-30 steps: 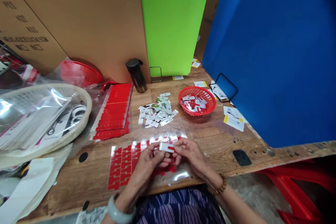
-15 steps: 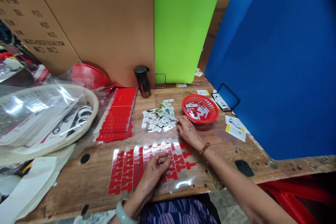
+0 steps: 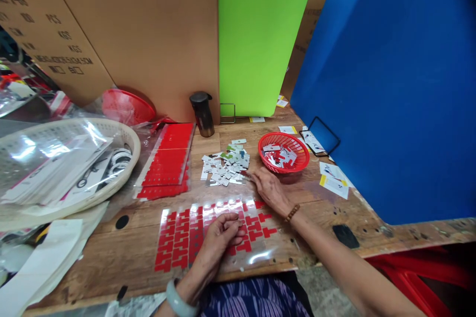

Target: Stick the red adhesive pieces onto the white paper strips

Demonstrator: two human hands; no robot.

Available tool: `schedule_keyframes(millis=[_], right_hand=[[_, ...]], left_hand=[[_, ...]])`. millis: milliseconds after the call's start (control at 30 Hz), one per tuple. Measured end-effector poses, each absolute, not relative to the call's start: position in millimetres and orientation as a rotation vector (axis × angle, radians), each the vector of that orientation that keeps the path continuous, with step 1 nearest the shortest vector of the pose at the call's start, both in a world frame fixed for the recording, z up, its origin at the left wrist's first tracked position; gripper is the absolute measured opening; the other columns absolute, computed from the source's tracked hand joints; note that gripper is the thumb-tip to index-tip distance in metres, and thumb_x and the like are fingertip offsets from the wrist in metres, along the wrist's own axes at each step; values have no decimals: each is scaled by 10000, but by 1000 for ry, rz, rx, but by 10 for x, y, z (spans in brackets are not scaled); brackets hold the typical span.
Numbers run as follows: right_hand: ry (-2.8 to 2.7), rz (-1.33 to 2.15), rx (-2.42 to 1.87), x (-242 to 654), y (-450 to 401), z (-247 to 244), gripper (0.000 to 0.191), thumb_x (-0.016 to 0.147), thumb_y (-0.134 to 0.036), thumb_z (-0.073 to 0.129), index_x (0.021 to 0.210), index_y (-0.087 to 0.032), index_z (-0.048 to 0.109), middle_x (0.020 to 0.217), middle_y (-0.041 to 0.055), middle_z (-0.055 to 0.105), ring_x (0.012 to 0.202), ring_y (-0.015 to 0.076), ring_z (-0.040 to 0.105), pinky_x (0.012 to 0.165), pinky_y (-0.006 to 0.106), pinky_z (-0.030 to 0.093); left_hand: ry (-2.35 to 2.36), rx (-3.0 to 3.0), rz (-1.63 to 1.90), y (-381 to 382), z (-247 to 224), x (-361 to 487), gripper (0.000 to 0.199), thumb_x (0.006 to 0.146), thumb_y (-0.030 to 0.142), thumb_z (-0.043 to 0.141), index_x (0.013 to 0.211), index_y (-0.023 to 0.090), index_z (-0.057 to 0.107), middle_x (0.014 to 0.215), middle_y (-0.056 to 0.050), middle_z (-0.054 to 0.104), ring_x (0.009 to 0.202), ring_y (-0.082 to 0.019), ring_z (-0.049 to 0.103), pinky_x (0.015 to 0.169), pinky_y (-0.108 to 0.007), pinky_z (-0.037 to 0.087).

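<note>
A clear sheet [image 3: 163,242] bearing rows of red T-shaped stickers lies in front of me. My left hand [image 3: 219,240] rests over its middle with thumb and fingertips drawn together; whatever they might hold is too small to make out. Beyond the sheet is a loose pile of small flat notched pieces [image 3: 223,166], mostly white or silvery with a few green. At the pile's right edge, my right hand [image 3: 269,189] pinches one small flat piece [image 3: 246,174], its visible side looking dark. Just behind that hand stands a red basket [image 3: 305,161] with similar pieces, some marked red.
More red sticker sheets [image 3: 167,158] are stacked at left, beside a large cream basket [image 3: 136,153] under clear plastic. A dark bottle [image 3: 203,115] stands at the back. Green [image 3: 256,34] and blue [image 3: 401,109] boards rise behind, near a black wire stand [image 3: 327,133] and printed cards [image 3: 334,181].
My right hand has shifted slightly right, and the piece in its fingers has turned from a pale look to a dark one. My left hand stays nearly still over the sheet.
</note>
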State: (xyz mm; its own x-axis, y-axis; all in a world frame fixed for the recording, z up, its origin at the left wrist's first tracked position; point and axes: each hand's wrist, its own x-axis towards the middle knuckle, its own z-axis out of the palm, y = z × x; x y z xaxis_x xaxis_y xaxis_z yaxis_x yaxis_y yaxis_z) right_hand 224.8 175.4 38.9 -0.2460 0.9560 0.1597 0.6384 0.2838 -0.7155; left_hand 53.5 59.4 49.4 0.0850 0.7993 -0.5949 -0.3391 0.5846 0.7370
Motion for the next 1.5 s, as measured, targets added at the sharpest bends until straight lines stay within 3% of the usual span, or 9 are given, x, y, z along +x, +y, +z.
schedule_keyframes(millis=[167, 267, 367, 533, 633, 700, 1133, 1333, 1500], right_hand=[[-1794, 1121, -1395, 2027, 1290, 443, 348, 913, -398, 332, 749, -168, 534, 547, 0, 601, 427, 120, 535, 443, 226, 407], [-1361, 1599, -1252, 1879, 1017, 465, 350, 832, -512, 470, 824, -165, 519, 517, -15, 611, 396, 114, 556, 415, 206, 423], [-1132, 1794, -1176, 1842, 890, 474, 374, 732, -519, 620, 801, -163, 532, 531, -21, 613, 380, 94, 537, 380, 181, 395], [-1078, 1752, -1076, 2006, 915, 465, 303, 710, -384, 711, 889, -167, 600, 640, -41, 597, 467, 54, 509, 416, 154, 373], [-1003, 1884, -912, 2104, 933, 479, 357, 729, -346, 711, 1027, -182, 602, 688, -35, 613, 521, 62, 527, 489, 175, 407], [-998, 1932, -863, 2138, 926, 495, 317, 739, -341, 706, 992, -167, 623, 660, -27, 621, 524, 69, 533, 511, 187, 417], [-854, 1883, -847, 2057, 766, 482, 288, 722, -367, 720, 890, -160, 611, 588, -34, 595, 494, 73, 537, 483, 177, 401], [-1047, 1658, -1067, 2307, 851, 489, 393, 808, -394, 607, 1137, -193, 533, 724, -14, 619, 553, 93, 546, 551, 224, 433], [-1381, 1207, -1461, 2491, 863, 415, 150, 841, -328, 534, 836, -193, 600, 713, 0, 600, 635, 145, 556, 596, 265, 442]], left_hand=[[1193, 432, 1052, 665, 602, 613, 469, 631, 371, 771, 990, 130, 589, 894, -89, 681, 782, -152, 657, 754, -269, 500], [1161, 491, 1142, 697, 615, 640, 359, 660, 373, 745, 890, 131, 612, 766, -32, 662, 643, -102, 613, 667, -228, 487], [1145, 552, 1152, 692, 624, 613, 283, 662, 362, 741, 754, 125, 614, 664, 1, 620, 565, -80, 565, 577, -197, 458], [1125, 529, 980, 640, 747, 523, 275, 666, 350, 743, 755, 129, 604, 712, -32, 648, 615, -121, 623, 607, -232, 505], [1077, 558, 841, 611, 817, 496, 290, 668, 354, 745, 781, 118, 622, 711, -49, 654, 544, -100, 601, 522, -198, 489], [1024, 562, 784, 599, 837, 493, 276, 686, 342, 735, 790, 104, 642, 686, -46, 646, 492, -70, 563, 465, -162, 451], [939, 506, 759, 610, 823, 517, 200, 690, 272, 740, 710, 80, 688, 675, -50, 643, 424, -4, 445, 389, -109, 314], [1137, 523, 849, 663, 703, 459, 287, 614, 318, 781, 765, 95, 680, 641, -25, 636, 391, -16, 427, 373, -132, 313], [1276, 634, 957, 716, 600, 381, 308, 613, 358, 770, 753, 99, 679, 622, -17, 637, 391, -29, 427, 373, -149, 310]])
